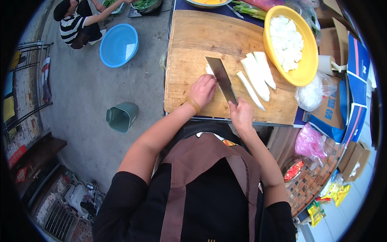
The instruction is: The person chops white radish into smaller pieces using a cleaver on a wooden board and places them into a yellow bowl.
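Note:
My right hand [242,114] grips the handle of a cleaver [223,75], whose broad blade points away from me over a wooden cutting board [208,33]. Beside the blade's left face, my left hand [204,90] presses with curled fingers on a pale vegetable piece [209,69], mostly hidden by hand and blade. Several long white vegetable strips [256,77] lie to the right of the cleaver. At the board's right rear stands a yellow plastic basin [311,65] with white chopped chunks [285,42] inside.
A clear plastic bag [313,92], a paper roll [326,65] and cardboard boxes line the right side. Green stalks [249,11] lie behind the board. On the floor at left are a blue basin [118,45] and a green bin [122,116]. Another person [79,25] crouches at upper left.

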### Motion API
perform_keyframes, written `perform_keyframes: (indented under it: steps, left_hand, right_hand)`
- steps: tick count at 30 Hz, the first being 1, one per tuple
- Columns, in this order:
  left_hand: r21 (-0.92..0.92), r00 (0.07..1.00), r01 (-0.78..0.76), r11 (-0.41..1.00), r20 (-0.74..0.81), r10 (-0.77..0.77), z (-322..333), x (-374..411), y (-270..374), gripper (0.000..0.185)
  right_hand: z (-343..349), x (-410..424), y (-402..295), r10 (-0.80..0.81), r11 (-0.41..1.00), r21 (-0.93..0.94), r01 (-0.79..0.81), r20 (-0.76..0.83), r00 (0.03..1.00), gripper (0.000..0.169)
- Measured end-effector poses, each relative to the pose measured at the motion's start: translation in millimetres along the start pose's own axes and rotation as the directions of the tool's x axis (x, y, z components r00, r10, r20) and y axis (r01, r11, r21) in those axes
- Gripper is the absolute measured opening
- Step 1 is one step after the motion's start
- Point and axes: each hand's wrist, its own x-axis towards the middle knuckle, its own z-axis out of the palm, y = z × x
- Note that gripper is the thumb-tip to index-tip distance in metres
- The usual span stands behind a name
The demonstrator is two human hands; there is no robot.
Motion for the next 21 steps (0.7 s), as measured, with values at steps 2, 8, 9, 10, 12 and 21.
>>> perform_keyframes:
  steps: [2,8,9,10,12,21]
  left_hand:
    - [0.037,0.997,-0.067,0.997,0.04,0.065,10.6,22.0,27.2,0.027]
    - [0.05,0.76,-0.516,0.855,0.487,0.43,88.5,59.8,66.4,0.012]
    - [0.053,0.749,-0.501,0.864,0.526,0.403,98.5,64.4,73.2,0.011]
    - [0.058,0.737,-0.485,0.872,0.564,0.372,105.3,68.0,78.9,0.011]
    - [0.065,0.709,-0.481,0.875,0.615,0.344,107.4,70.8,83.4,0.012]
    - [-0.151,0.76,-0.533,0.833,0.346,0.549,43.2,79.1,91.8,0.018]
  right_hand:
    - [-24.3,-10.5,16.5,0.074,0.997,0.043,-0.071,-0.078,0.994,0.02]
    - [-88.7,-31.5,63.5,0.29,0.955,0.131,-0.265,-0.248,0.924,0.018]
    - [-96.0,-35.1,70.3,0.333,0.941,0.142,-0.306,-0.254,0.908,0.018]
    - [-98.2,-37.7,80.9,0.329,0.941,0.175,-0.289,-0.283,0.901,0.019]
    - [-97.5,-41.9,98.7,0.323,0.938,0.238,-0.252,-0.337,0.885,0.02]
    - [-92.5,-38.6,120.9,0.425,0.842,0.417,-0.343,-0.12,0.897,0.022]
